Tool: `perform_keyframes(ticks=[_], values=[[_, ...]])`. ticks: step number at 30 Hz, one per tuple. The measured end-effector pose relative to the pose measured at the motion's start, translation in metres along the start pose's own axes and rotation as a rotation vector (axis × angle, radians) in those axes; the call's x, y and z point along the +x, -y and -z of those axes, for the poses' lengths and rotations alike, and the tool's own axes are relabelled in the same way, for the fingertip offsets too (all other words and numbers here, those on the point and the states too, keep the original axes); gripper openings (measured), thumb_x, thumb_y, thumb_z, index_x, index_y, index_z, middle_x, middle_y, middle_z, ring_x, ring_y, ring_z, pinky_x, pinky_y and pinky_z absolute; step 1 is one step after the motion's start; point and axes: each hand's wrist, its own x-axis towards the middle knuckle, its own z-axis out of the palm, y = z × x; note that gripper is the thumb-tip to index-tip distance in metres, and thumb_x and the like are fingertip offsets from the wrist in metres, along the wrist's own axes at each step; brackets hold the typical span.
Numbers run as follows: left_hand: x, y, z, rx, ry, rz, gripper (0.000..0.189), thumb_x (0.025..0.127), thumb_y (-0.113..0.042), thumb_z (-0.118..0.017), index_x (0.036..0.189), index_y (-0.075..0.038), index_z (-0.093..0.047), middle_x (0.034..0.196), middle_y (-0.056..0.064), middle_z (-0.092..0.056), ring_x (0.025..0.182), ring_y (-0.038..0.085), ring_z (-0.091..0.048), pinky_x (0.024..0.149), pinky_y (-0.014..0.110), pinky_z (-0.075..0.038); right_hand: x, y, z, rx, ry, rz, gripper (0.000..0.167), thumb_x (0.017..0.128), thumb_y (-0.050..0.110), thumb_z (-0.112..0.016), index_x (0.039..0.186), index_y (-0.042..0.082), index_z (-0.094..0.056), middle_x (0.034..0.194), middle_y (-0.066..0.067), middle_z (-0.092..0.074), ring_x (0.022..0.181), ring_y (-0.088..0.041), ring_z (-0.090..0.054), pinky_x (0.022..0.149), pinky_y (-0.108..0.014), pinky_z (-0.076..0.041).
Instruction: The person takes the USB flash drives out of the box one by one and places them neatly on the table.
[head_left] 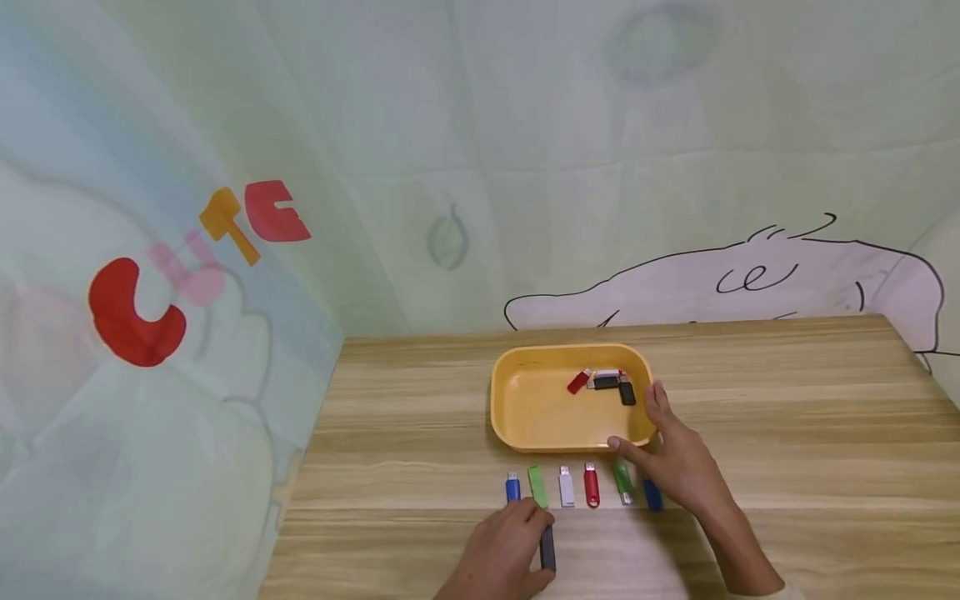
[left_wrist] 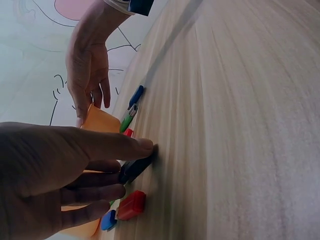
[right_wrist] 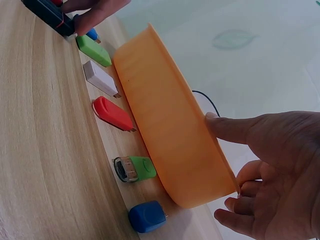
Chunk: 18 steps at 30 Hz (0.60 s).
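My left hand point(head_left: 504, 550) pinches a black USB stick point(head_left: 548, 550) between thumb and fingers, low at the wooden table. Behind it runs a row of USB sticks: a blue one point(head_left: 513, 487), a light green one point(head_left: 536, 485), a white one point(head_left: 566, 487), a red one point(head_left: 592, 486), a green one point(head_left: 623, 482) and a dark blue one point(head_left: 653, 495). Another red stick point(left_wrist: 132, 205) shows by my left fingers, hidden in the head view. My right hand point(head_left: 684, 462) holds the front right corner of a yellow basin point(head_left: 517, 442), thumb on the front rim.
Inside the basin, toward its right side, lie a small red stick point(head_left: 578, 382), a black stick point(head_left: 627, 393) and others beside them. The wooden table point(head_left: 405, 467) meets a printed curtain point(head_left: 420, 208) along its back and left edges.
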Motion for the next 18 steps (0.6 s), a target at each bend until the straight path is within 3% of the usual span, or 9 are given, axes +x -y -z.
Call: perform_keyframes(ticks=[10, 18], values=[[-0.0027, 0.0001, -0.0020, 0.035, -0.044, -0.043, 0.051, 0.082, -0.039, -0.093, 0.121, -0.014, -0.072, 0.111, -0.003, -0.066, 0.092, 0.004, -0.055, 0.081, 0.025, -0.053, -0.0004, -0.0005, 0.0005, 0.004, -0.002, 0.005, 0.107, 0.095, 0.055, -0.075, 0.167, 0.001, -0.016, 0.177, -0.017, -0.004, 0.156, -0.056, -0.021, 0.121, -0.069, -0.027], [-0.0031, 0.0005, -0.0020, 0.031, -0.041, -0.042, 0.050, 0.082, -0.039, -0.093, 0.121, -0.014, -0.074, 0.114, -0.002, -0.067, 0.093, 0.005, -0.055, 0.081, 0.024, -0.053, 0.0014, -0.0010, 0.0002, 0.006, -0.009, 0.011, 0.107, 0.095, 0.053, -0.075, 0.167, 0.002, -0.015, 0.177, -0.017, -0.004, 0.156, -0.055, -0.020, 0.121, -0.068, -0.026]])
